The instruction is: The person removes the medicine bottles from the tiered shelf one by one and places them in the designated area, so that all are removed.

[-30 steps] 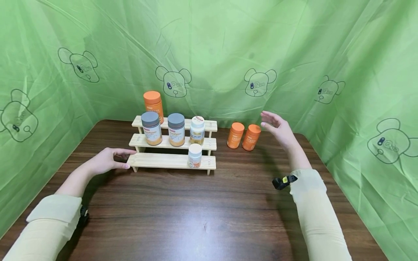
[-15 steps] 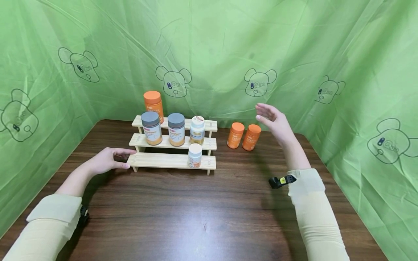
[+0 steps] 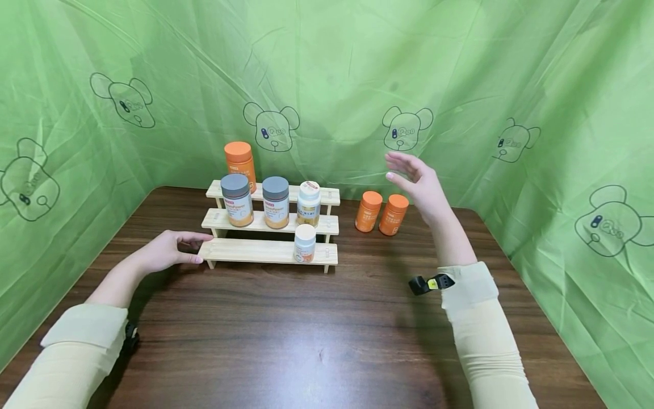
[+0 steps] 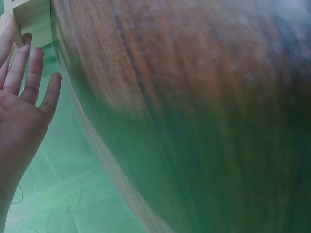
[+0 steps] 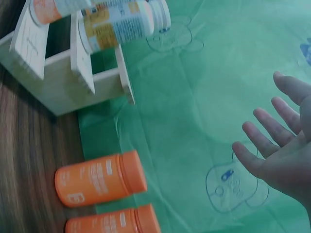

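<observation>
A three-tier wooden display stand [image 3: 255, 250] stands left of centre in the head view. My left hand [image 3: 166, 251] holds the left end of its lowest shelf, thumb at the front corner and index finger at the back; the other fingers spread loosely in the left wrist view. Two orange bottles [image 3: 368, 212] stand on the table right of the stand. Raised above and behind them, my right hand [image 3: 416, 184] has its fingers extended and holds nothing. In the right wrist view, the palm [image 5: 291, 160] shows apart from both orange bottles [image 5: 99, 179].
On the top tier is a larger orange bottle [image 3: 240, 165]. The middle tier carries two grey-lidded jars [image 3: 276, 203] and a white-and-gold bottle [image 3: 309, 204]. A small white bottle [image 3: 304, 244] sits at the lowest tier's right. Green cloth [image 3: 337, 85] encloses the wooden table [image 3: 317, 318].
My right hand has moved left and away from me, rising behind the two orange bottles. The left hand, stand and bottles have stayed where they were.
</observation>
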A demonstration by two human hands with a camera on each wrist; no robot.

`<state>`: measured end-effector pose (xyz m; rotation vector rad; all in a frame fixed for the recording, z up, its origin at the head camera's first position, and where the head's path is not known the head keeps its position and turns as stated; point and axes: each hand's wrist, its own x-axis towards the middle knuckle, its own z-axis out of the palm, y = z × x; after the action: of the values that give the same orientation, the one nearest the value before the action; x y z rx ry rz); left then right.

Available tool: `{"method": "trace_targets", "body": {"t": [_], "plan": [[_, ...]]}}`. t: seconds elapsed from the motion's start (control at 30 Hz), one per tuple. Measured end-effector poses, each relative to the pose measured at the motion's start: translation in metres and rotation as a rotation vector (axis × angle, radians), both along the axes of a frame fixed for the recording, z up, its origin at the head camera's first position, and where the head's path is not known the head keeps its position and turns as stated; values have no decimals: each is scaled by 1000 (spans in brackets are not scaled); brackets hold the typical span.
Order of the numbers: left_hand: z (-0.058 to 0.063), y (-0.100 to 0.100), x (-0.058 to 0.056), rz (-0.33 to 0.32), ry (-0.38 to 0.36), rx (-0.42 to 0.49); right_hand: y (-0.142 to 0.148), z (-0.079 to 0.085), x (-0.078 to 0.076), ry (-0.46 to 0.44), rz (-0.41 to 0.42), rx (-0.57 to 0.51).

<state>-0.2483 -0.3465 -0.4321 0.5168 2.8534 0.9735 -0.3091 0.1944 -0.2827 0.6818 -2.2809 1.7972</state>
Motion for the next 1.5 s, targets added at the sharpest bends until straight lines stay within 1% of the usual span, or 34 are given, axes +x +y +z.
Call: {"method": "trace_targets", "body": {"t": [0.23,0.37,0.43,0.5,0.67,0.87,1.0,1.13,1.33,1.5], "plan": [[0,-1,1,-1,13,21,-23,8,7,22,8,-51],[0,0,2,0,17,33,-36,13,11,30,11,-55],[0,0,2,10,4,33,-41,17,13,33,14,-52],[0,0,2,15,-5,27,-47,20,16,36,24,-57],[1,-1,1,8,-2,9,-64,34,27,37,54,-67],[0,-1,0,11,0,11,-83,48,38,34,51,-3],[0,0,0,6,5,19,-94,52,40,29,67,27],[-2,-1,0,11,-8,34,-104,56,39,20,85,47],[-4,-2,-2,8,-9,31,-119,61,36,23,142,60],[-5,-2,-2,8,-4,30,-132,64,36,16,170,93]]}}
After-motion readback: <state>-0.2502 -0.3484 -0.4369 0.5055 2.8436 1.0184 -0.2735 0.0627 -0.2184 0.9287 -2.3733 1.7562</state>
